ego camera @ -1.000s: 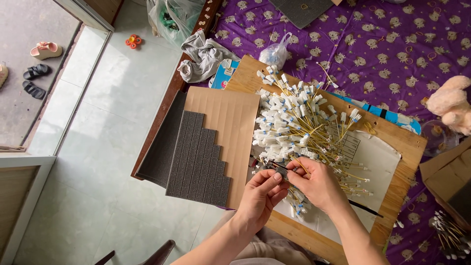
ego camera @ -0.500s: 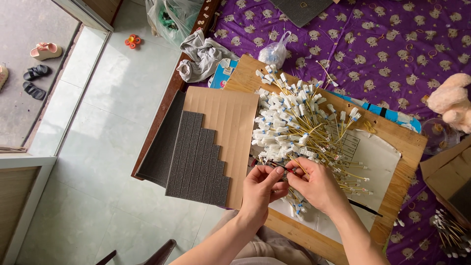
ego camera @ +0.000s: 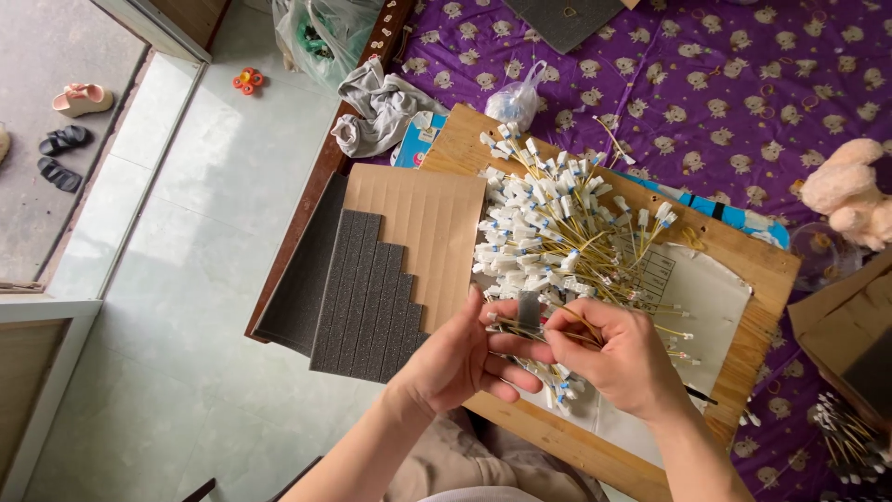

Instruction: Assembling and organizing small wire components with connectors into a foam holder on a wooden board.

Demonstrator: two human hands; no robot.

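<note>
At board centre, left hand (ego camera: 460, 358) and right hand (ego camera: 618, 358) pinch a small bundle of yellow wires (ego camera: 525, 327) with grey foam strip (ego camera: 529, 310). Risk: wires snagging the loose pile (ego camera: 557, 228) at 12 o'clock, dragging strands off.

Bright, even daylight enters from the doorway at left; soft shadows, sharp focus, slight wide-angle bending at edges.
</note>
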